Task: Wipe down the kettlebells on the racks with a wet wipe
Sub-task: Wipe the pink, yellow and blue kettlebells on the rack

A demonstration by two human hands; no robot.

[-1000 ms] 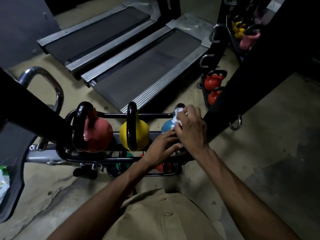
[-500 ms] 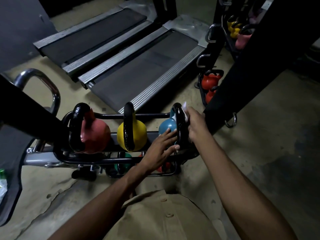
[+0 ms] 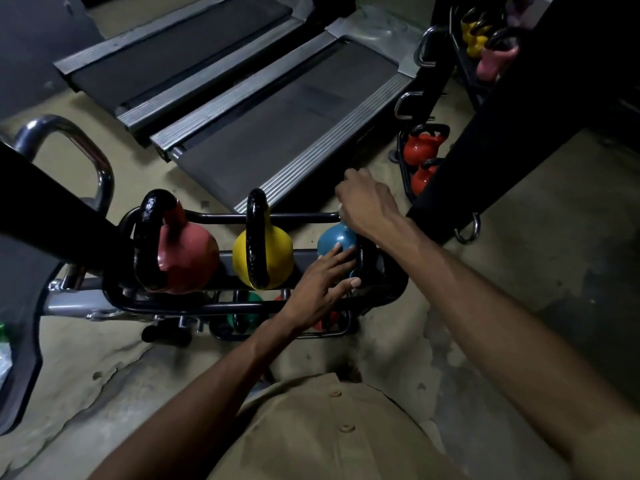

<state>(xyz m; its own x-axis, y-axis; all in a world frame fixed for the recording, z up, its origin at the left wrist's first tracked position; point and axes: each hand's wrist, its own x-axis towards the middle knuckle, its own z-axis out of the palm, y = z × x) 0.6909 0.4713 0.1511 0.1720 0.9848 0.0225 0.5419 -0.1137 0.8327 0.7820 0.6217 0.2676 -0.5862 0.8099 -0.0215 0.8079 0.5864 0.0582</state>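
A black rack (image 3: 214, 308) in front of me carries a pink kettlebell (image 3: 188, 259), a yellow kettlebell (image 3: 277, 254) and a blue kettlebell (image 3: 334, 240), each with a black handle. My left hand (image 3: 322, 289) lies with straight fingers on the blue kettlebell's near side. My right hand (image 3: 367, 202) curls over the far top of its handle. Only a small white bit of the wet wipe (image 3: 340, 206) shows under that hand.
A lower shelf holds a green kettlebell (image 3: 252, 301) and a red one, mostly hidden. Two treadmills (image 3: 277, 109) lie beyond the rack. A second rack with red kettlebells (image 3: 420, 147) stands at the right behind a black post (image 3: 502, 116). A chrome handle (image 3: 69, 140) rises at left.
My right hand has slid from the near top of the blue kettlebell's handle up and over to its far side. The wipe is now almost hidden. My left hand stayed on the bell.
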